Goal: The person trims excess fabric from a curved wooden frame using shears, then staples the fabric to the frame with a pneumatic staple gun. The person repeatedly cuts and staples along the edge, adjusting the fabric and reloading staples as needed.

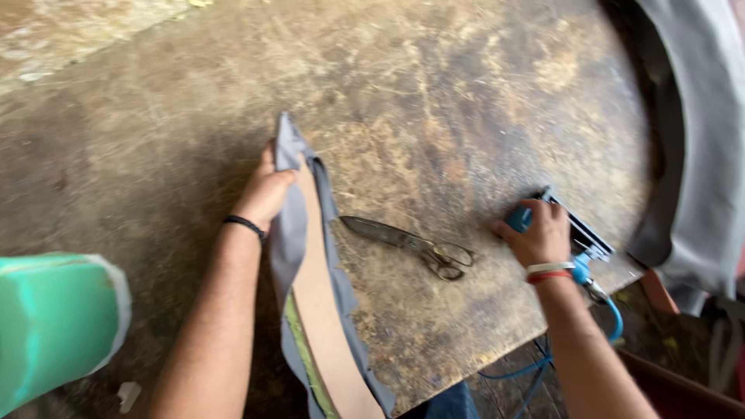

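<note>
**Two hands on a worn desk: one on a padded strip, one on a blue tool**

A long, curved wooden strip wrapped in grey fabric (322,310) lies across the near part of the stained, scuffed wooden desk (434,101), its bare tan face up and its lower end running out over the near desk edge. Grey cloth bunches along both of its sides, and a thin line of green shows at its lower left edge. The left hand (266,192), with a black band at the wrist, grips the strip's upper end, fingers closed around the gathered grey cloth there.

Just right of the strip, a pair of dull metal scissors (411,243) lies flat on the desk, blades pointing left toward the strip, apart from both hands.

Further right, near the desk's edge, the right hand (539,233), with white and red bands at the wrist, is closed over a blue and black hand tool with a blue hose (582,240); the tool rests on the desk and the hose drops below the edge.

At the far left sits a green foam block (54,322). A large sheet of grey material (702,140) hangs at the right.
</note>
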A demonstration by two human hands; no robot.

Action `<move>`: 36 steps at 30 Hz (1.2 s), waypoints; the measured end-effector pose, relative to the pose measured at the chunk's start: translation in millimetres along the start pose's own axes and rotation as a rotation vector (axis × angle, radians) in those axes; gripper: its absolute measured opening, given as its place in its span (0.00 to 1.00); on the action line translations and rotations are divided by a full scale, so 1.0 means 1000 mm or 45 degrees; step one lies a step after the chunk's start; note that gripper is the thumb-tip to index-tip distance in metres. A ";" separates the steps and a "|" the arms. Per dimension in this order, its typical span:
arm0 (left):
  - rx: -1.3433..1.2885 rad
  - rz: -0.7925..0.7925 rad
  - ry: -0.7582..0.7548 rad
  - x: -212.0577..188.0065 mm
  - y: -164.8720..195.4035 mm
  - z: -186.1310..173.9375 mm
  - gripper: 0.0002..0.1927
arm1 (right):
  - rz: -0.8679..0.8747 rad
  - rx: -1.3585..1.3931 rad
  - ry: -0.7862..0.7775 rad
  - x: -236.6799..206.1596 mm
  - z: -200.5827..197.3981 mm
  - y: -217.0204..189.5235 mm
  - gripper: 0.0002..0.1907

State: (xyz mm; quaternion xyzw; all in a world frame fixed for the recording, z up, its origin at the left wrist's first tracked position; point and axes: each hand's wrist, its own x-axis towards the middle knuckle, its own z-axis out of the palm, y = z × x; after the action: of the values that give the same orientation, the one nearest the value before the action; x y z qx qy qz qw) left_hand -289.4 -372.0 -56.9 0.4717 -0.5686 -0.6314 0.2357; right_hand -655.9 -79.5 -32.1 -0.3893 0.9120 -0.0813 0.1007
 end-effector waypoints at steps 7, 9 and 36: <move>0.104 -0.147 0.089 -0.002 0.009 0.013 0.40 | 0.029 -0.152 -0.305 -0.004 0.026 0.101 0.59; 0.094 -0.090 0.100 0.001 0.005 0.014 0.38 | 0.038 0.126 -0.253 0.009 0.021 0.090 0.47; 0.271 -0.291 0.081 0.010 0.022 -0.010 0.55 | -0.772 0.350 -1.111 0.141 0.020 -0.286 0.13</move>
State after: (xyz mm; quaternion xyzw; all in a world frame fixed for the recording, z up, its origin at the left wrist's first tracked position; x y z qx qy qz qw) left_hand -290.5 -390.6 -38.5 0.5754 -0.5673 -0.5749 0.1289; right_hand -547.6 -378.5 -3.7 -0.6154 0.6136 -0.0562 0.4916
